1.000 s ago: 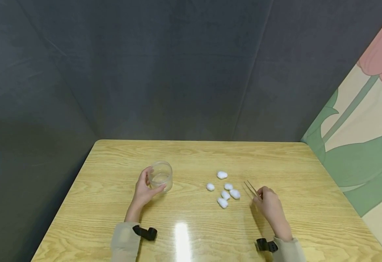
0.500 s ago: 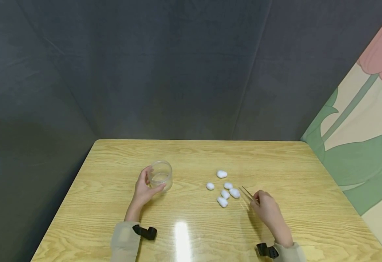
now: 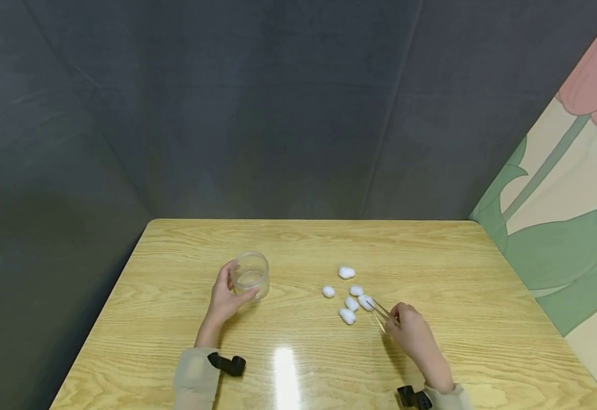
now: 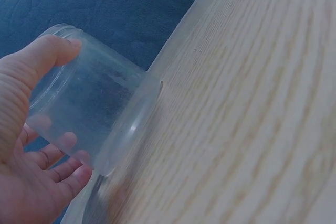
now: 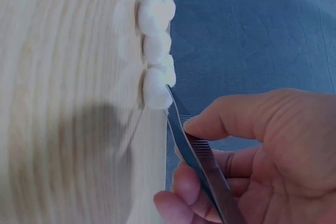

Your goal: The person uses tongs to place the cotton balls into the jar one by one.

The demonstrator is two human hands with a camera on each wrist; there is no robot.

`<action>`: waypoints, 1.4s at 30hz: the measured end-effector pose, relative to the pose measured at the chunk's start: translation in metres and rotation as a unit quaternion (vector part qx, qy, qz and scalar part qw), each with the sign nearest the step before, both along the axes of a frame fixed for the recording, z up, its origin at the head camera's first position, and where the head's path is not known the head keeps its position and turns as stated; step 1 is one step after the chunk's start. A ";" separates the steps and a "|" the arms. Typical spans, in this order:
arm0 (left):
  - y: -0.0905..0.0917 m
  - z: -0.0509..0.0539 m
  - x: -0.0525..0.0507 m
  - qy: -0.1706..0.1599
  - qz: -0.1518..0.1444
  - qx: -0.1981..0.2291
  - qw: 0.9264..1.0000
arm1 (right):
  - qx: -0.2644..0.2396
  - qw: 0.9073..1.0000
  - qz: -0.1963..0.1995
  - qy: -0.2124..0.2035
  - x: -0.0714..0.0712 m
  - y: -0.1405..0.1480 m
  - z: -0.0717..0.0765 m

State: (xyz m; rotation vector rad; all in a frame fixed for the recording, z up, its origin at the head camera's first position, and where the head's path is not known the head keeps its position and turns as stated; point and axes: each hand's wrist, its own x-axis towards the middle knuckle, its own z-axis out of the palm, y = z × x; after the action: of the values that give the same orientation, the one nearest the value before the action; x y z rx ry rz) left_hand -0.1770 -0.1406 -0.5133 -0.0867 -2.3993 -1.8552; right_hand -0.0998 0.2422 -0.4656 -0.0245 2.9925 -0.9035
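A clear round jar (image 3: 251, 275) stands at the left of the table, its mouth facing up and nothing visible inside. My left hand (image 3: 228, 300) grips its side; in the left wrist view the thumb and fingers lie around the jar (image 4: 94, 98). My right hand (image 3: 415, 337) pinches metal tweezers (image 3: 383, 312), also plain in the right wrist view as tweezers (image 5: 202, 166). Their tips are parted and reach the rightmost white cotton ball (image 3: 365, 302); whether they squeeze it I cannot tell. In the right wrist view the tips touch the nearest cotton ball (image 5: 156, 88).
Other white cotton balls lie on the wooden table (image 3: 288, 239): one at the back (image 3: 346, 273), one at the left (image 3: 328, 291), and several close together beside the rightmost one. A dark cloth (image 3: 278, 114) hangs behind the table, and a floral cloth (image 3: 569, 245) at the right.
My right hand has moved left and toward the table's front edge, bringing the tweezer tips from beside the cotton balls to the rightmost one. The left hand and jar have not moved.
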 end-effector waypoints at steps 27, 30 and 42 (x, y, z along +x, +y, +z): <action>0.000 -0.003 0.000 0.006 0.002 -0.013 1.000 | 0.089 0.993 -0.022 0.074 0.002 -0.003 -0.011; 0.000 -0.003 0.000 0.006 0.003 -0.011 1.000 | 0.083 0.993 -0.029 0.074 0.003 -0.003 -0.008; 0.000 -0.003 0.000 0.007 0.002 -0.007 1.000 | 0.077 0.992 -0.030 0.092 0.005 -0.007 0.002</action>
State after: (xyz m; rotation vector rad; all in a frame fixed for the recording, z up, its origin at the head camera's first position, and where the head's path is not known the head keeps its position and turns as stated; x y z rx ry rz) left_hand -0.1770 -0.1405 -0.5167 -0.0950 -2.4017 -1.8303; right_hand -0.0948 0.2353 -0.4632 -0.0164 3.2421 -0.7099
